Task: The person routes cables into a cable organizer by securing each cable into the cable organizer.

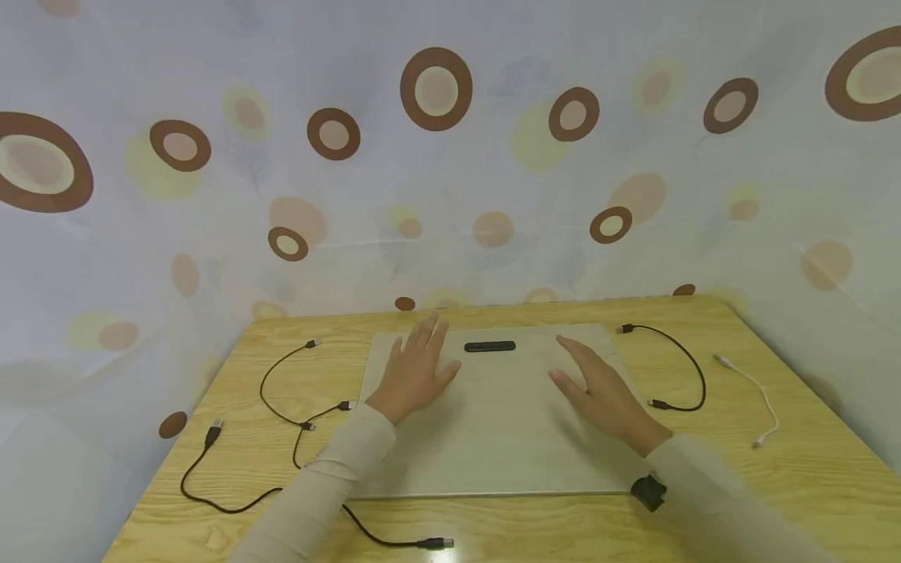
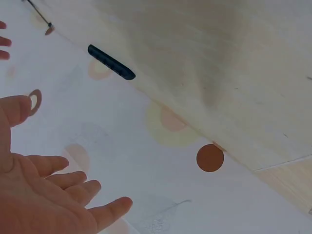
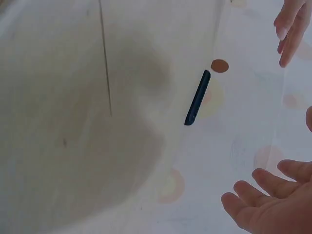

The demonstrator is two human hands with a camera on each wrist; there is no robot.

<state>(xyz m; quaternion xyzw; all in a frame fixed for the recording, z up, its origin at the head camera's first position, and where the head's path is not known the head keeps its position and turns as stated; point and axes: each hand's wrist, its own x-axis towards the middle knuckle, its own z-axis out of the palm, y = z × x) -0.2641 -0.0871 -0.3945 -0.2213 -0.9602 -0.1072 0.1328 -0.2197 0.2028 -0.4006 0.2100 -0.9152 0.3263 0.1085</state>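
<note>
Over the left part of a pale flat board (image 1: pixel 507 438) I see my left hand (image 1: pixel 415 367), its fingers spread and holding nothing. My right hand (image 1: pixel 601 395) is above the board's right side, fingers extended, also with nothing in it. Shadows of both hands fall on the board. Between them, near the far edge, lies a slim black bar with rounded ends (image 1: pixel 489 346); neither hand touches it. The left wrist view shows the same black bar (image 2: pixel 111 62) beyond the left hand (image 2: pixel 48 200). In the right wrist view the bar (image 3: pixel 197 97) lies apart from the right hand (image 3: pixel 273 200).
Several black cables lie left of the board, among them a short one (image 1: pixel 262 391) and a longer one (image 1: pixel 232 510) passing under the left forearm. To the right are a black cable (image 1: pixel 693 360) and a white cable (image 1: pixel 760 391). A patterned cloth (image 1: pixel 493 156) hangs behind the wooden table (image 1: pixel 809 485).
</note>
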